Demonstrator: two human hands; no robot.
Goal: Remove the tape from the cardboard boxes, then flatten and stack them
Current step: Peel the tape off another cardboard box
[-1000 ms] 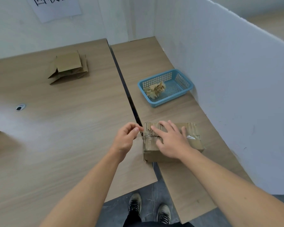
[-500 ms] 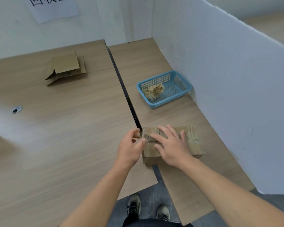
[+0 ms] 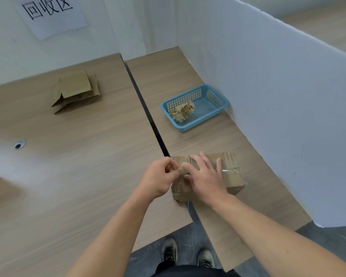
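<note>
Two wooden tables (image 3: 88,176) abut by a white partition (image 3: 268,96); left hand (image 3: 158,180) pinches tape (image 3: 181,171), right hand (image 3: 206,178) flat on box (image 3: 232,176).

Brown cardboard box (image 3: 231,172), blue lattice-patterned basket (image 3: 220,108), wood-grain tan tables (image 3: 88,156), white partition (image 3: 278,96)

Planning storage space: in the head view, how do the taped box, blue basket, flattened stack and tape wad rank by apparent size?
1. Taped box and blue basket: alike; the box is nearer, so unsure.
2. Flattened stack.
3. Tape wad.
</note>
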